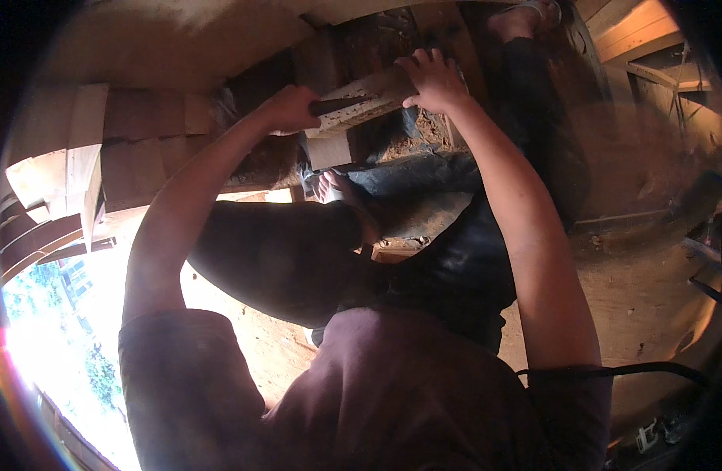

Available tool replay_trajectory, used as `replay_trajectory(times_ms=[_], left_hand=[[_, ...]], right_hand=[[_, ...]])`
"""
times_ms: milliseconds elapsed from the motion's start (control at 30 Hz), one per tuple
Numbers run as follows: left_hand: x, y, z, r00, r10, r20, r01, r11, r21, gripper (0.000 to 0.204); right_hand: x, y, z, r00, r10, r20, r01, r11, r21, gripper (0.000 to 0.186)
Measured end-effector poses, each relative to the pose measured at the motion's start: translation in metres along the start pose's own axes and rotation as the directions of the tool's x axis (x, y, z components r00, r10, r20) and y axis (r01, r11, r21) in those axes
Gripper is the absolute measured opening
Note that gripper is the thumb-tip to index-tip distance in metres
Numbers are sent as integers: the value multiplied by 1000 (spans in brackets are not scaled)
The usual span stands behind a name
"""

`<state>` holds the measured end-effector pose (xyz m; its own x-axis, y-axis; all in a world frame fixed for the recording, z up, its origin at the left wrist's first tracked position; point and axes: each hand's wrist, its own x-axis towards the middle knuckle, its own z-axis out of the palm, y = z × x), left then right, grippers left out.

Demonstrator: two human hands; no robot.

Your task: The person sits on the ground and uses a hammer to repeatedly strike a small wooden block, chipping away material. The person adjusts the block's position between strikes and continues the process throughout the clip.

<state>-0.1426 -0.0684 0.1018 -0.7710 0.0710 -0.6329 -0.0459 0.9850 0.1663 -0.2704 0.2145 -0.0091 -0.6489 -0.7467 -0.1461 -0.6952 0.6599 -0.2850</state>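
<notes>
My left hand [294, 110] is closed around a dark, tapered blade-like tool [341, 104]; its handle is hidden in the fist. The blade points right and lies along a rough wooden piece [361, 116], which has small dark pits on its near face. At that piece's right end, my right hand [435, 82] grips it, fingers over the far side and thumb near. A pale wooden block [328, 151] sits just below the piece. Whether the blade cuts into the wood cannot be made out.
My bare foot [329, 187] is close below the block, and another foot in a sandal [524, 22] is at the top. Wood shavings [427, 129] lie beyond my legs. Stacked boards [62, 149] stand left beside a bright opening. A black cable [651, 367] runs at right.
</notes>
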Motion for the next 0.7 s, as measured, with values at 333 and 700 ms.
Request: replay_trajectory(times_ms=[333, 700], left_hand=[[-19, 5, 3, 993, -21, -115, 17, 999, -36, 53], [1, 64, -72, 998, 65, -3, -59, 924, 377, 40]], right_hand=[[14, 5, -7, 997, -14, 80, 14, 1000, -7, 100], [2, 1, -6, 999, -22, 36, 24, 997, -68, 98]])
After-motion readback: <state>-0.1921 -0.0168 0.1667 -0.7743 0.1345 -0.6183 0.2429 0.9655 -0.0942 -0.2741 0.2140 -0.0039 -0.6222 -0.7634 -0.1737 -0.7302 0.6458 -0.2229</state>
